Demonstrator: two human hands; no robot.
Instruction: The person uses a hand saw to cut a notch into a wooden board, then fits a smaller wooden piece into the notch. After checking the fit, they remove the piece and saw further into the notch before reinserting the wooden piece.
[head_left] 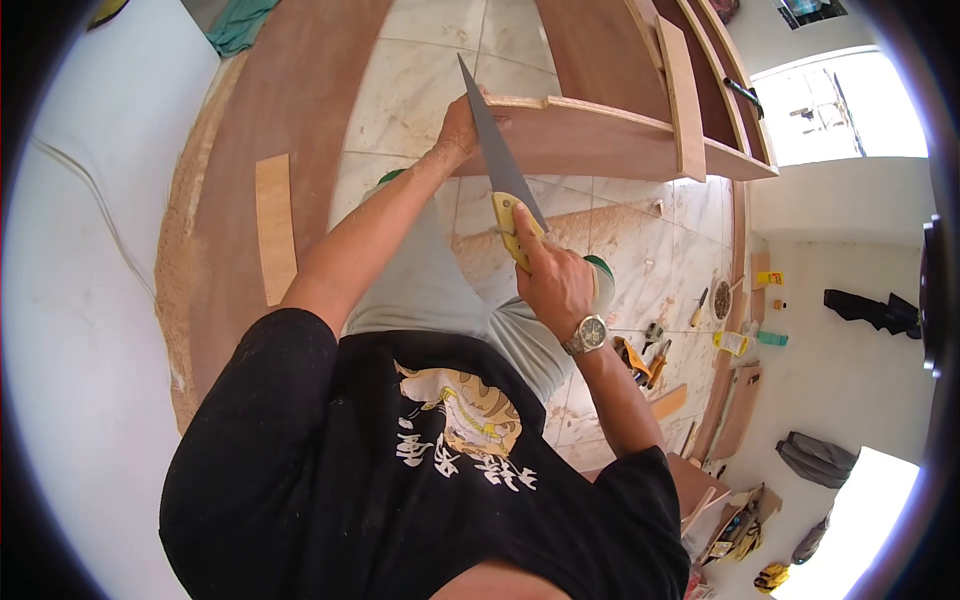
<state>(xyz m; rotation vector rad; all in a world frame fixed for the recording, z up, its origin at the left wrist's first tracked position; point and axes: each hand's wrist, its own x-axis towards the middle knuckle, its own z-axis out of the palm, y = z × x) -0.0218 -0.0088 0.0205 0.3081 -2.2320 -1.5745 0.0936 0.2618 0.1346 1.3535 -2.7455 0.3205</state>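
Note:
My right hand (pixel 553 275), with a watch at the wrist, is wrapped round the yellow handle of a hand saw (pixel 498 155). The grey blade points up and to the left, crossing the left end of a brown wooden board (pixel 590 140) with a pale plywood edge. At that end my left hand (pixel 463 125) grips the board, partly hidden behind the blade. The board's far end lies by a wooden frame (pixel 685 95) at the upper right.
A long brown panel (pixel 255 130) with a thin wood strip (pixel 275 230) on it lies at the left. Tools (pixel 655 365), a yellow container (pixel 731 343) and a round dish (pixel 722 299) are on the tiled floor at the right. Sawdust lies beneath the board.

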